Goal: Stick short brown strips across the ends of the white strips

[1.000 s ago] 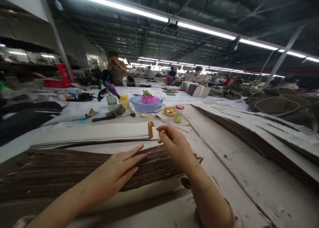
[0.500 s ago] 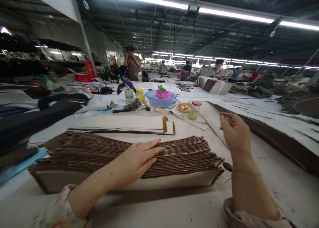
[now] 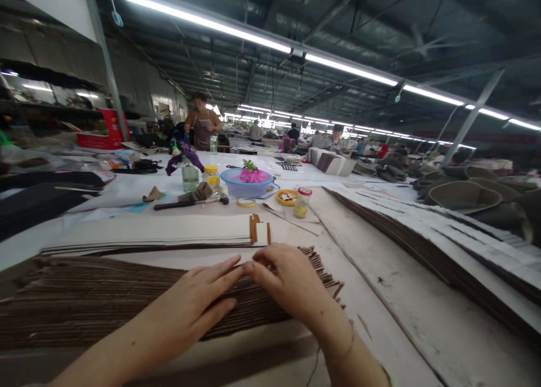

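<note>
A long stack of brown fabric pieces (image 3: 97, 288), packed edge to edge with ridged edges upward, lies across the table in front of me. My left hand (image 3: 203, 294) rests on it with fingers stretched and apart. Close beside, my right hand (image 3: 289, 280) is over the stack's right part, its fingers curled and thumb and fingertips together near the left fingertips. Whatever it may hold is hidden. Just behind lie white strips (image 3: 169, 229) with dark edges and brown pieces (image 3: 253, 229) at their right end.
Beyond are a blue basin (image 3: 247, 187) with pink contents, a red-lidded jar (image 3: 302, 204), a yellow lid (image 3: 287, 197), a brush (image 3: 190, 203) and a glass bottle (image 3: 190, 176). Layered white and brown sheets (image 3: 422, 235) lie at the right. A person in an apron (image 3: 203, 122) stands behind.
My right hand has come down and left from the raised position onto the stack, meeting my left fingertips. My left hand stays on the stack. The view has turned right.
</note>
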Demonstrator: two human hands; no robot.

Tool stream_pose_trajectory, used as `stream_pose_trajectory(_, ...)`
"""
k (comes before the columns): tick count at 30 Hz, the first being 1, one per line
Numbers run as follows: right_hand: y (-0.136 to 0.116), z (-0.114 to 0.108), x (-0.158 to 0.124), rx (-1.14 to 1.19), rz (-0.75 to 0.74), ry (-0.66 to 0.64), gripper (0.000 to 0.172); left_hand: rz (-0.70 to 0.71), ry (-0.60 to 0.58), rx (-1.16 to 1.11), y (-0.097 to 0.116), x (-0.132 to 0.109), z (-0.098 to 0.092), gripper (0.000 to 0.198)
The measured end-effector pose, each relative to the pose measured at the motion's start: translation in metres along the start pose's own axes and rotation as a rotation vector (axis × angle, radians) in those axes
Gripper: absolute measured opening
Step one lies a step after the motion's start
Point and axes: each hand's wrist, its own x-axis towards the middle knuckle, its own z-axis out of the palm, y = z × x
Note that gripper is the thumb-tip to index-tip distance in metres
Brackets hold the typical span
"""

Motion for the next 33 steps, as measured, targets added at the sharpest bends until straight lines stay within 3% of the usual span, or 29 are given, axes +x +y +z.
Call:
stream_pose_trajectory(3,-0.002,0.016,0.001,0.011,0.023,-0.018,0.036,0.014,-0.001,0.012,-0.003,0.000,0.003,0.045)
stream_pose_trajectory(6,0.005,0.027,0.004,0.189,0.056,-0.065,0.030,0.013,-0.005,0.010,-0.003,0.000,0.002,0.046)
stream_pose_trajectory(14,0.013,0.031,0.006,0.437,0.059,-0.112,0.026,0.008,0.051,-0.031,-0.006,-0.001,0.006,0.049)
stream_pose_trajectory(17,0.012,0.029,0.006,0.427,0.029,-0.123,0.027,-0.006,0.072,-0.014,-0.008,-0.001,0.008,0.051)
stream_pose_trajectory(20,0.006,0.024,0.004,0.261,0.002,-0.012,0.027,-0.038,0.080,-0.013,-0.005,0.000,0.008,0.053)
stream_pose_trajectory(21,0.003,0.022,0.003,0.192,-0.005,0.029,0.032,-0.057,0.082,-0.021,-0.004,0.001,0.007,0.052)
stream_pose_trajectory(23,-0.003,0.019,-0.003,0.108,-0.041,0.018,0.063,-0.105,0.082,-0.046,-0.001,0.002,0.006,0.048)
stream_pose_trajectory(26,-0.011,0.023,-0.012,0.102,-0.171,-0.178,0.096,-0.138,0.067,-0.088,0.003,0.006,0.002,0.040)
stream_pose_trajectory(28,-0.013,0.031,-0.016,0.074,-0.235,-0.238,0.101,-0.147,0.054,-0.097,0.005,0.008,0.001,0.035)
stream_pose_trajectory(33,-0.007,0.045,-0.011,-0.027,-0.233,-0.233,0.107,-0.153,0.043,-0.086,0.004,0.010,0.000,0.030)
